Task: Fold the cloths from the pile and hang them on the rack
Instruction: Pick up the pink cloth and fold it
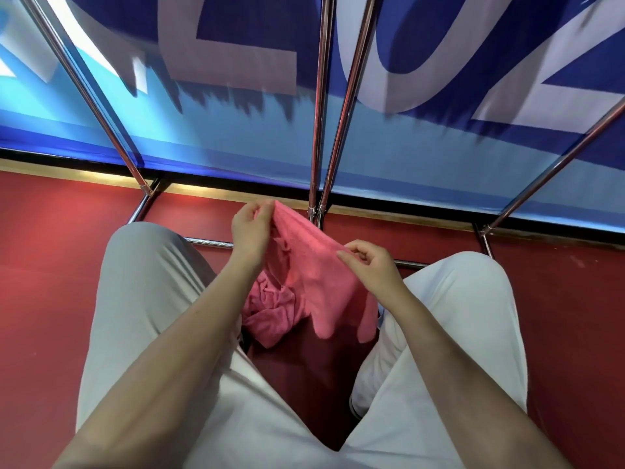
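A pink cloth (pixel 314 275) hangs between both hands, held by its top edge above the floor. My left hand (pixel 252 228) pinches its far upper corner. My right hand (pixel 370 265) pinches the near upper corner. Below and behind the held cloth lies a crumpled pile of pink cloths (pixel 270 309) on the red floor between my knees. The metal rack (pixel 321 106) rises straight ahead, its chrome tubes meeting at a joint near the floor just beyond the cloth; no cloth shows on the visible tubes.
My knees in light trousers (pixel 142 299) flank the pile on both sides. More chrome rack tubes (pixel 84 86) slant up at left and right, with a low bar (pixel 209 243) along the floor. A blue and white banner (pixel 439 62) stands behind the rack.
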Tool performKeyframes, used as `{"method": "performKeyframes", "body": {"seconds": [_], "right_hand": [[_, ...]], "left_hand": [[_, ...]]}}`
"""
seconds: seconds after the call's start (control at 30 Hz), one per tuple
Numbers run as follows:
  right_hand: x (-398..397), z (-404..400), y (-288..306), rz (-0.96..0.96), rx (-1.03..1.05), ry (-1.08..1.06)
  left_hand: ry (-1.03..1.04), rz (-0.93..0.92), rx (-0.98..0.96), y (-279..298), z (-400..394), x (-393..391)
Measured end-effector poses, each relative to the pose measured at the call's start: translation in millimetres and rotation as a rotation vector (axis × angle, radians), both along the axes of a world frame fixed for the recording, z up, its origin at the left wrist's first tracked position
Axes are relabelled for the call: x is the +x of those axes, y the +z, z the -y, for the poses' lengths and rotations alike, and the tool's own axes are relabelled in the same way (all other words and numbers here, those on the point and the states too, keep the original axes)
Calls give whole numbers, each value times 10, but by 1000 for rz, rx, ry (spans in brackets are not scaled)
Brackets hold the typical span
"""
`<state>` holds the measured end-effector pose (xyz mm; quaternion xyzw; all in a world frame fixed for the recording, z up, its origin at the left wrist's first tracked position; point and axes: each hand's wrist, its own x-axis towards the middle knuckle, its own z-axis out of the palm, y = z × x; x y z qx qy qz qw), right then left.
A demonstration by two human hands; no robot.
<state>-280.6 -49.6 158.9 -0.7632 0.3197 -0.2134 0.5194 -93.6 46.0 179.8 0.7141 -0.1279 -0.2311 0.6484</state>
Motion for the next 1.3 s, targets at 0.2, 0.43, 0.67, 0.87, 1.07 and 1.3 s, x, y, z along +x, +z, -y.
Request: {"method": "performKeyframes", "body": {"seconds": [0.2, 0.43, 0.67, 0.87, 1.07, 1.3], "right_hand": [[-56, 41, -66, -2, 243, -63], [-111, 70, -140, -57, 291, -91], [-126, 122, -155, -58, 321, -231], [-111, 94, -81, 4, 351, -133], [-85, 24, -187, -139, 28, -74], [-58, 4, -186, -101, -38, -80]], "left_hand": [[38, -20, -6, 59, -45, 110], [72, -99, -102, 46, -77, 185], [148, -122, -128, -48, -63, 271], [239, -50, 71, -212, -100, 345], [-127, -178, 243, -419, -79, 234], [-368, 28, 231, -365, 47, -278]]}}
